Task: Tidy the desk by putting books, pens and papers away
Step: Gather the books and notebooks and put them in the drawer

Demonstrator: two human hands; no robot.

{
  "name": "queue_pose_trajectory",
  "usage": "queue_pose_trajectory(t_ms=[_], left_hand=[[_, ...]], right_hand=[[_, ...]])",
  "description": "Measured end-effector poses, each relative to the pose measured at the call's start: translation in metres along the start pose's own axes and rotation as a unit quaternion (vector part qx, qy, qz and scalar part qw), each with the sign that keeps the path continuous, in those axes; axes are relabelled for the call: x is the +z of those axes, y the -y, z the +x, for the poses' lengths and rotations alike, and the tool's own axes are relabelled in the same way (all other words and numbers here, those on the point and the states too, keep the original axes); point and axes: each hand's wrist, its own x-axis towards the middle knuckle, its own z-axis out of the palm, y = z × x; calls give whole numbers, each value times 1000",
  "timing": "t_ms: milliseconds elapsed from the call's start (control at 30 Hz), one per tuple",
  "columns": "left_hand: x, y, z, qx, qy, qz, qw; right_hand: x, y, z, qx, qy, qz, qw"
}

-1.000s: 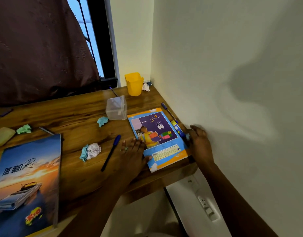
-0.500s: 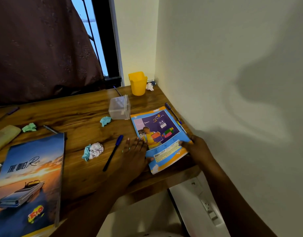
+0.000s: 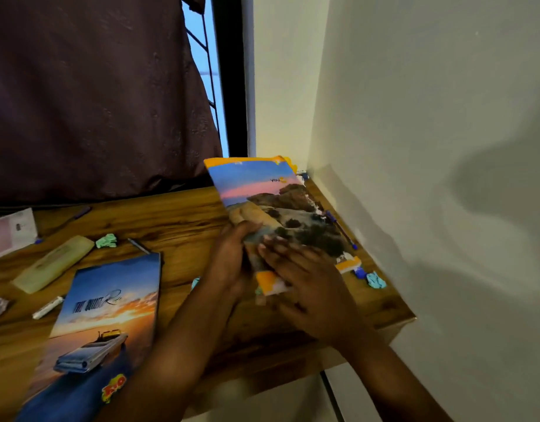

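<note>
At the far left edge a pinkish sheet is cut off, and the car-cover book runs out of frame at near left. Blur smears the middle: the left hand grips the exercise book by its near edge, tilted up off the desk; the right hand lays straight fingers on its cover, thumb hidden. Earlier it lay flat, other cover up; now it hides the yellow cup.

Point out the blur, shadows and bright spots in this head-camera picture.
Head view: motion blur smears the left hand, right hand and the notebook between them; the title on the big book reads soft. Head view: a broad soft shadow falls on the wall at right; the window strip is brightest, against the dark curtain.
</note>
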Motion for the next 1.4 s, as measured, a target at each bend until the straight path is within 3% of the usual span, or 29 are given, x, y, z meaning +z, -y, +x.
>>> queue_pose_trajectory(t_ms=[100,200,267,333,433,567,700,800,933,1067,1400], left_hand=[[-41,-25,-12,-11,-47,-2,999],[-88,-48,-29,11,-66,26,997],[-125,-61,-46,23,-82,61,995],[-166,-68,-61,34,-78,76,993],[-223,-70,-80,76,-79,165,980],[-298,-59,-97,143,-102,367,914],[-355,-38,-96,92,-124,531,833],[-379,-18,-91,49,-107,577,808],[-389,-3,-87,60,-143,620,769],[-394,-2,-85,73,-140,640,753],[-397,-4,-83,71,-130,640,754]], right_hand=[[8,14,20,86,-14,193,977],[26,22,41,231,-74,201,949],[43,37,55,302,-19,335,892],[68,62,64,316,11,471,823],[106,108,68,310,-3,468,828],[171,154,64,331,26,414,847],[224,174,61,332,51,317,887],[245,173,55,341,79,226,909],[249,173,48,348,50,218,911],[252,172,46,370,37,211,904],[254,166,43,370,67,199,905]])
